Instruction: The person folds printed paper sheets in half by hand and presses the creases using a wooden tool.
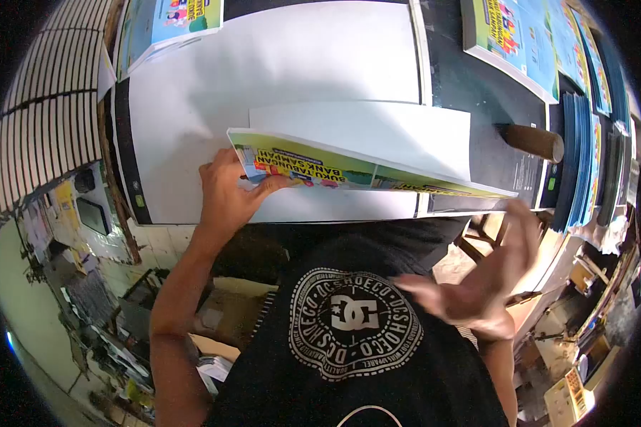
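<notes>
Nearest is the black T-shirt (356, 320) with its round pale print. The right hand (488, 285), blurred, is held in front of the bench (477, 78) with its fingers spread and open, near the right end of the printed sheet (320, 167); whether they touch it cannot be told. The left hand (228, 188) grips that sheet's left end between thumb and fingers, holding it tilted up above the near edge. Behind it lies a white sheet (377, 128), with a wooden handle (538, 144) to its right. Farther off, printed stacks stand at left (185, 18) and right (520, 35)
</notes>
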Demonstrator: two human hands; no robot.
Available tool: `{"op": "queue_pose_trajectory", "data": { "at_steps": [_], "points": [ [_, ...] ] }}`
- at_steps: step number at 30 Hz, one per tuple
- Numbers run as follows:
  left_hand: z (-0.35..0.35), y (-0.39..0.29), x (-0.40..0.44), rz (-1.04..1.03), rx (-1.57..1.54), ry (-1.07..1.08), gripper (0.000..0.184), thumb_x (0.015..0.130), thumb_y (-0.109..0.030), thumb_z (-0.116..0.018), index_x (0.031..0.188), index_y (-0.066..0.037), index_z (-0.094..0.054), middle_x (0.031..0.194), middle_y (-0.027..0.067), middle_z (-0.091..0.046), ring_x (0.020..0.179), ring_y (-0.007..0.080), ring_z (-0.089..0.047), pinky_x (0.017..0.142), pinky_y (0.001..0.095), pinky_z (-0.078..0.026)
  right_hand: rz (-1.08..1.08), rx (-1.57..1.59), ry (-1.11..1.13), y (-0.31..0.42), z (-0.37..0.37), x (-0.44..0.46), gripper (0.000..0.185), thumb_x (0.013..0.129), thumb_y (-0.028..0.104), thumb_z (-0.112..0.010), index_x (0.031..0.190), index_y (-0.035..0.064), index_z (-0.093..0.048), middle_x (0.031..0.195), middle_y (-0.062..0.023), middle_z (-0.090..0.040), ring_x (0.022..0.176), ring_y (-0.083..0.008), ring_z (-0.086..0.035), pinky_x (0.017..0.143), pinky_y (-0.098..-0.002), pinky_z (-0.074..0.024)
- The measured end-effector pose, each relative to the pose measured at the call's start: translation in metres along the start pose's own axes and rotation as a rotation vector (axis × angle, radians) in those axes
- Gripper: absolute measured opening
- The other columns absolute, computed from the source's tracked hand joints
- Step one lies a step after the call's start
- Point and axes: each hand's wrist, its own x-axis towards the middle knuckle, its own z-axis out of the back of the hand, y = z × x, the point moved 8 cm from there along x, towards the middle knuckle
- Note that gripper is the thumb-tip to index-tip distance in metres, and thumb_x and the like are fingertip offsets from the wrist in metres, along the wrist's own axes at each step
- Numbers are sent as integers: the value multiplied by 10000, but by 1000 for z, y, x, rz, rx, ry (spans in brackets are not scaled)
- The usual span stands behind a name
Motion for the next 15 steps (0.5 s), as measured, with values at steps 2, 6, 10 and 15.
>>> {"op": "queue_pose_trajectory", "data": {
  "at_steps": [2, 6, 10, 15],
  "points": [
    [-3, 5, -1, -31, 13, -23, 318, 725, -349, -875, 915, -116, -775, 965, 53, -717, 920, 236, -649, 784, 427, -418, 31, -6, 121, 27, -41, 19, 1001, 770, 560, -790, 1509, 35, -368, 1433, -198, -462, 1311, -339, -452, 1064, -520, -354],
    [0, 3, -5, -42, 49, -67, 347, 735, -425, -852, 909, -134, -777, 959, 57, -712, 933, 251, -649, 803, 431, -428, -60, -86, 189, 26, -109, 45, 902, 838, 578, -696, 1517, 69, -392, 1461, -131, -479, 1395, -316, -395, 1139, -548, -136],
    [-2, 4, -3, 47, 31, -83, 368, 731, -459, -851, 911, -145, -784, 917, 58, -713, 881, 254, -657, 796, 432, -438, -49, -197, 126, 7, -138, 61, 845, 866, 621, -636, 1482, 74, -448, 1437, -139, -501, 1395, -308, -404, 1158, -531, -193],
    [-3, 6, 0, 177, 11, -32, 358, 740, -412, -857, 930, -116, -788, 918, 77, -723, 849, 249, -679, 782, 420, -472, -35, -201, 148, -6, -157, 69, 825, 896, 658, -561, 1452, 55, -472, 1444, -165, -494, 1399, -343, -403, 1169, -522, -261]
  ]
}}
